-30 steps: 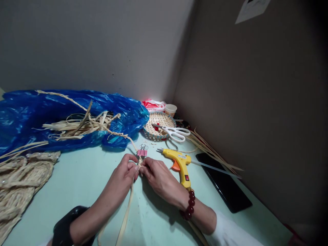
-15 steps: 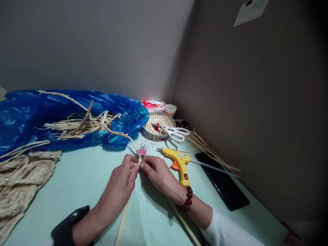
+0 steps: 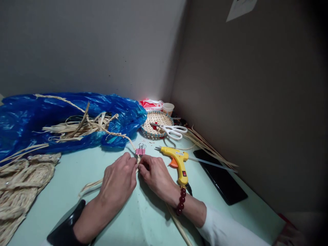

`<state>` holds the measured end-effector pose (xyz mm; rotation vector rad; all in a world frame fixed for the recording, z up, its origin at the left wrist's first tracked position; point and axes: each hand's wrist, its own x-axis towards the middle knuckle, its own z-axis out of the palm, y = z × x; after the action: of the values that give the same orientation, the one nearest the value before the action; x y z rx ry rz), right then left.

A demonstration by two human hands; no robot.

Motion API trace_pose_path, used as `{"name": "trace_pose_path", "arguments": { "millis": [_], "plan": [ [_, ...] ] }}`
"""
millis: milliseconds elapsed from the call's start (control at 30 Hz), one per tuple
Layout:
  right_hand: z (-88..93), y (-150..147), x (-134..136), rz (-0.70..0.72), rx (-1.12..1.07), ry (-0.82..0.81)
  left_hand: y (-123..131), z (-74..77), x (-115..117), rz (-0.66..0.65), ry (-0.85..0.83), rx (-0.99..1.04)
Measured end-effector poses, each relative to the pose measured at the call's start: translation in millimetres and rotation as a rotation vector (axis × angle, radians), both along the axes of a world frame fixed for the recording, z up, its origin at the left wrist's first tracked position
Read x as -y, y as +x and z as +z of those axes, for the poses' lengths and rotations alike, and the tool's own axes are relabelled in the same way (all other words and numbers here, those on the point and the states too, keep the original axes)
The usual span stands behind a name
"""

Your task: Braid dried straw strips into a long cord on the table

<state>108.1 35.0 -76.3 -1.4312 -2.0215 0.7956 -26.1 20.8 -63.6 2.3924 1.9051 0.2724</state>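
The plaited straw cord lies low over the tabletop, just on the wearer's side of a pink binder clip. The left hand and right hand meet there, fingers curled in, both pinching the cord close below the clip.

Progress, as judged: a twisted or plaited length is complete beyond the clip, running back to the blue plastic bag. Unworked material remains: loose strands lie beside the left wrist, a pale strip emerges beneath the right forearm, and a straw bundle rests on the bag. The yellow glue gun lies unheld beside the right hand.

Not verifiable: the left fingertips are hidden behind the knuckles; the strand count and crossing cannot be read. The woven straw piece is cut off at the frame's left edge.
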Motion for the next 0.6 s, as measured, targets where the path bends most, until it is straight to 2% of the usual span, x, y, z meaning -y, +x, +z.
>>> {"name": "trace_pose_path", "arguments": {
  "millis": [67,200,300,433,600],
  "plan": [
    [-0.5,1,0,-0.001,-0.017,-0.001,1,-2.1,0,-0.003,0.004,-0.012],
    [-5.1,0,0,-0.038,-0.150,-0.035,3,-10.3,5,0.033,-0.008,0.151],
    [-9.2,-1,0,-0.053,-0.229,-0.078,7,-16.8,12,0.030,0.025,0.190],
    [-11.0,0,0,-0.051,-0.279,-0.112,11,-21.4,20,-0.009,0.046,0.080],
    [-12.2,3,-4,-0.051,-0.436,-0.242,21,-23.2,31,-0.064,-0.020,-0.207]
  ]
}}
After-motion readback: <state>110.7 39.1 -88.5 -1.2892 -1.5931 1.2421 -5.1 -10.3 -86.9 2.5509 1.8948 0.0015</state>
